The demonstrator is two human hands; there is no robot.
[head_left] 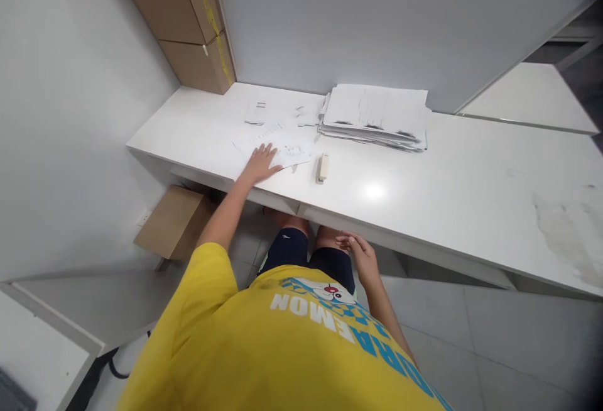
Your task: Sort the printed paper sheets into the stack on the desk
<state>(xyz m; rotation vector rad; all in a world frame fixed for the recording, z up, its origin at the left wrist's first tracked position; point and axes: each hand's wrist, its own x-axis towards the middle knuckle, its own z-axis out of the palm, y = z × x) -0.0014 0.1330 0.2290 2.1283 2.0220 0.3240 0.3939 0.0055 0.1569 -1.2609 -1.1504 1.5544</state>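
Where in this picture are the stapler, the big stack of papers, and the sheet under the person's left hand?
stapler [322,168], head view, middle of its top.
stack of papers [374,112], head view, centre of the top sheet.
sheet [292,146], head view, bare part to the right of the left hand [260,163].

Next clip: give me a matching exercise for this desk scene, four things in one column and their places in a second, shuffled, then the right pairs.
Things:
1. left hand
2. right hand
3. stapler
4. paper stack

Places:
A. against the grey partition, at the back of the desk
B. flat on a loose sheet near the desk's front edge
C. below the desk edge, by the knees
D. on bare desk, just right of the loose sheet

Pairs: 1-B, 2-C, 3-D, 4-A
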